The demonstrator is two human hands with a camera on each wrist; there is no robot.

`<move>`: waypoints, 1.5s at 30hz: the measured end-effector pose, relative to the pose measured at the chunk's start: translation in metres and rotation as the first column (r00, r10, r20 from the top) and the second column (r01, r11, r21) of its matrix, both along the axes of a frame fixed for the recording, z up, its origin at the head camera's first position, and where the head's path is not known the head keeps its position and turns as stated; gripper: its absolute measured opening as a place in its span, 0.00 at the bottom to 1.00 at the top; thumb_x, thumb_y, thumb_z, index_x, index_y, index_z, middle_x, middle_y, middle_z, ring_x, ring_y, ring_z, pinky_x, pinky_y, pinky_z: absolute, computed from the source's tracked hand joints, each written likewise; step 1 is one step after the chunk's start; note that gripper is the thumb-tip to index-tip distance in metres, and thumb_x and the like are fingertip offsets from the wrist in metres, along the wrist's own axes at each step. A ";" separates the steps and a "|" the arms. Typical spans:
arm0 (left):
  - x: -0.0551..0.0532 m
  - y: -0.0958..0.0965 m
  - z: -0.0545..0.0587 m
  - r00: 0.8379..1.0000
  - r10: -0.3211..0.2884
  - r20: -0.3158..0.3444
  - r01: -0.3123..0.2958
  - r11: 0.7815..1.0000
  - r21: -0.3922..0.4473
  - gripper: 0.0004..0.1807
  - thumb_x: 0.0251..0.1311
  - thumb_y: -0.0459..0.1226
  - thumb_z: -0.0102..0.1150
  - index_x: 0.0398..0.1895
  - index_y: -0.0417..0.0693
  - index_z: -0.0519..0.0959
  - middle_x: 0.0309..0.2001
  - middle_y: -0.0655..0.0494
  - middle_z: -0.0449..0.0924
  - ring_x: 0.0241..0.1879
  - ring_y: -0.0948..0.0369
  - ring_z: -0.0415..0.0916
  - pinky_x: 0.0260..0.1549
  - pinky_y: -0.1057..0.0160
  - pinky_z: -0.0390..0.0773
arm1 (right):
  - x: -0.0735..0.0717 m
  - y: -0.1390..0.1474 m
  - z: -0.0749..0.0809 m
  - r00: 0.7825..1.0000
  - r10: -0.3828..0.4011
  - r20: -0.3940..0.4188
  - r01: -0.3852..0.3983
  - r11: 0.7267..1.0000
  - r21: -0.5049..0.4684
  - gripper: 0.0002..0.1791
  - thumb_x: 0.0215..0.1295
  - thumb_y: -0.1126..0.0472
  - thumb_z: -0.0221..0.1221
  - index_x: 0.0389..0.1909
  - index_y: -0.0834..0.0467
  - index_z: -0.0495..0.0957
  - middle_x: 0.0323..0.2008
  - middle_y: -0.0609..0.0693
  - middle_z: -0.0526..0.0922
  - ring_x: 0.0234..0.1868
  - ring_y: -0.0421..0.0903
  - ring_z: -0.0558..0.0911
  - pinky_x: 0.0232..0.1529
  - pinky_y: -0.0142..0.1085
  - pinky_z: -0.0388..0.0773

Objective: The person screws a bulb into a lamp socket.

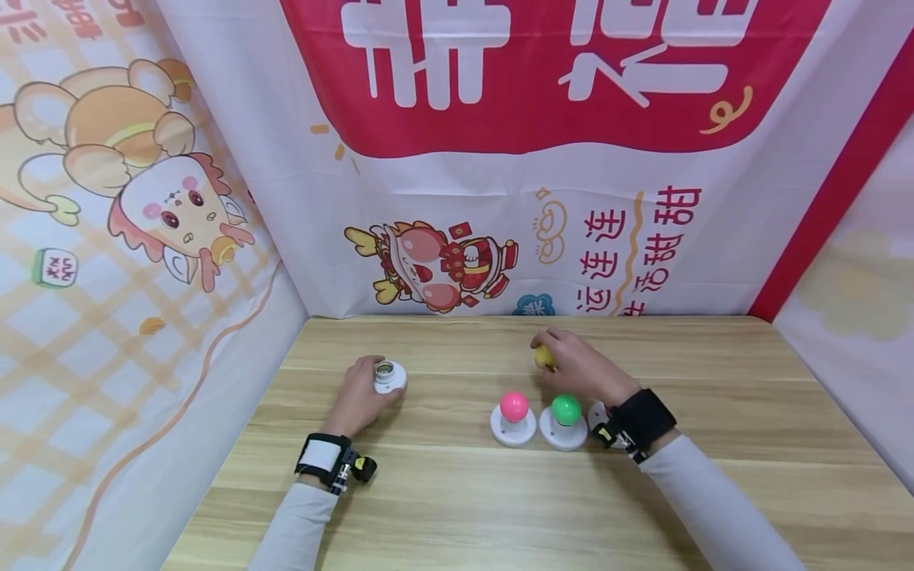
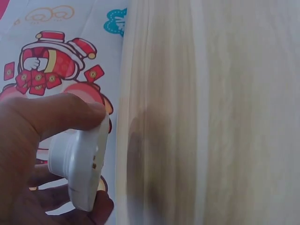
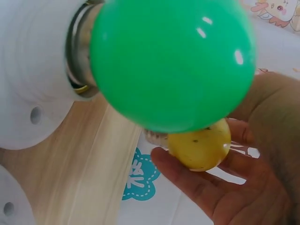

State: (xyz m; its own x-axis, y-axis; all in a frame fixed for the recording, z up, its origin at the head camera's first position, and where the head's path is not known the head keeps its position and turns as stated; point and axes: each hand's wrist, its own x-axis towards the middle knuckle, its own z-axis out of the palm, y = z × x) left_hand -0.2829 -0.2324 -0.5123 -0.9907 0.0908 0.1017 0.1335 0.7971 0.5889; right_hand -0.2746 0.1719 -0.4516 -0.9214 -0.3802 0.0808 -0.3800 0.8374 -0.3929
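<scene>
On the left of the table, my left hand (image 1: 360, 400) grips a round white lamp socket (image 1: 395, 384) by its edges. Its threaded metal mouth faces up, with no bulb in it. The left wrist view shows the socket (image 2: 85, 164) between thumb and fingers, its flat base close over the tabletop. Farther right, my right hand (image 1: 581, 366) holds a small yellow bulb (image 1: 545, 357) in its fingers. In the right wrist view the green bulb (image 3: 173, 61) stands in front and partly hides the yellow bulb (image 3: 201, 147), whose screw base points left.
Two white sockets stand side by side near the right hand, one bearing a pink bulb (image 1: 514, 407), the other the green one. Another white base (image 1: 598, 414) sits beside them, mostly hidden under the right wrist. A printed cloth (image 1: 443, 182) hangs along the wooden table's (image 1: 443, 492) back edge.
</scene>
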 end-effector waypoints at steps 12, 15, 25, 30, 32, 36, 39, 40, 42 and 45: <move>0.006 0.029 0.005 0.994 -0.084 -0.070 0.090 0.992 0.085 0.45 0.55 0.42 0.80 0.73 0.33 0.70 0.68 0.35 0.76 0.66 0.41 0.74 0.69 0.40 0.76 | 0.012 0.008 0.002 0.997 0.004 -0.078 -0.007 0.999 -0.034 0.29 0.64 0.64 0.74 0.67 0.59 0.81 0.65 0.62 0.79 0.64 0.59 0.79 0.65 0.55 0.84; 0.008 0.036 0.008 0.990 -0.107 -0.091 0.114 0.990 0.083 0.45 0.55 0.41 0.81 0.72 0.33 0.70 0.68 0.36 0.76 0.67 0.41 0.74 0.70 0.40 0.76 | 0.014 0.009 0.003 0.997 -0.008 -0.076 0.004 0.999 -0.048 0.33 0.64 0.64 0.74 0.70 0.60 0.77 0.67 0.62 0.78 0.64 0.59 0.79 0.66 0.56 0.83; 0.016 0.055 0.011 0.981 -0.159 -0.110 0.169 0.982 0.083 0.45 0.52 0.39 0.82 0.73 0.35 0.72 0.69 0.38 0.76 0.68 0.44 0.74 0.72 0.42 0.76 | 0.018 0.010 0.003 0.996 -0.073 -0.042 0.069 0.992 -0.105 0.34 0.63 0.65 0.73 0.70 0.60 0.72 0.63 0.60 0.80 0.59 0.55 0.81 0.63 0.53 0.86; 0.022 0.064 0.013 0.974 -0.193 -0.121 0.204 0.976 0.077 0.45 0.52 0.40 0.83 0.73 0.36 0.73 0.70 0.39 0.76 0.69 0.45 0.74 0.72 0.43 0.75 | 0.023 0.010 0.008 0.996 -0.068 -0.057 0.062 0.993 -0.096 0.33 0.64 0.64 0.73 0.69 0.59 0.73 0.63 0.59 0.80 0.58 0.55 0.81 0.62 0.53 0.86; 0.024 0.068 0.014 0.970 -0.205 -0.134 0.216 0.974 0.072 0.45 0.52 0.40 0.83 0.72 0.37 0.73 0.70 0.40 0.76 0.69 0.45 0.74 0.72 0.43 0.75 | 0.024 0.011 0.010 0.996 -0.054 -0.077 0.047 0.995 -0.089 0.32 0.64 0.63 0.73 0.68 0.59 0.75 0.64 0.60 0.80 0.60 0.55 0.82 0.62 0.52 0.86; 0.027 0.076 0.016 0.961 -0.224 -0.162 0.236 0.970 0.063 0.44 0.52 0.41 0.83 0.72 0.37 0.73 0.70 0.41 0.76 0.70 0.46 0.73 0.73 0.44 0.75 | 0.028 0.011 0.013 0.990 -0.008 -0.140 -0.004 0.997 -0.081 0.31 0.62 0.63 0.74 0.67 0.59 0.77 0.64 0.59 0.80 0.60 0.56 0.83 0.62 0.52 0.87; 0.030 0.081 0.019 0.952 -0.244 -0.184 0.259 0.963 0.066 0.44 0.52 0.41 0.83 0.71 0.37 0.74 0.70 0.41 0.76 0.70 0.45 0.74 0.72 0.43 0.76 | 0.031 0.010 0.015 0.982 0.022 -0.188 -0.038 0.996 -0.081 0.31 0.61 0.64 0.75 0.66 0.59 0.77 0.62 0.59 0.81 0.59 0.55 0.84 0.60 0.52 0.88; 0.031 0.082 0.020 0.948 -0.251 -0.194 0.269 0.961 0.070 0.44 0.52 0.41 0.83 0.71 0.37 0.74 0.70 0.41 0.76 0.70 0.45 0.74 0.72 0.43 0.77 | 0.032 0.010 0.016 0.979 0.028 -0.201 -0.045 0.996 -0.080 0.31 0.61 0.64 0.75 0.65 0.59 0.78 0.62 0.59 0.82 0.58 0.55 0.84 0.59 0.51 0.88; 0.033 0.085 0.022 0.941 -0.265 -0.211 0.287 0.954 0.081 0.43 0.52 0.40 0.83 0.70 0.36 0.74 0.70 0.40 0.76 0.69 0.45 0.74 0.71 0.42 0.77 | 0.034 0.008 0.017 0.976 0.034 -0.217 -0.052 0.995 -0.080 0.30 0.60 0.64 0.76 0.64 0.59 0.78 0.61 0.58 0.82 0.57 0.54 0.85 0.58 0.50 0.89; 0.036 0.090 0.025 0.934 -0.280 -0.222 0.306 0.947 0.092 0.43 0.51 0.40 0.84 0.70 0.36 0.74 0.69 0.40 0.77 0.69 0.45 0.74 0.70 0.43 0.78 | 0.037 0.005 0.020 0.974 0.038 -0.222 -0.058 0.995 -0.081 0.30 0.60 0.64 0.76 0.64 0.58 0.79 0.61 0.58 0.82 0.57 0.54 0.85 0.57 0.50 0.89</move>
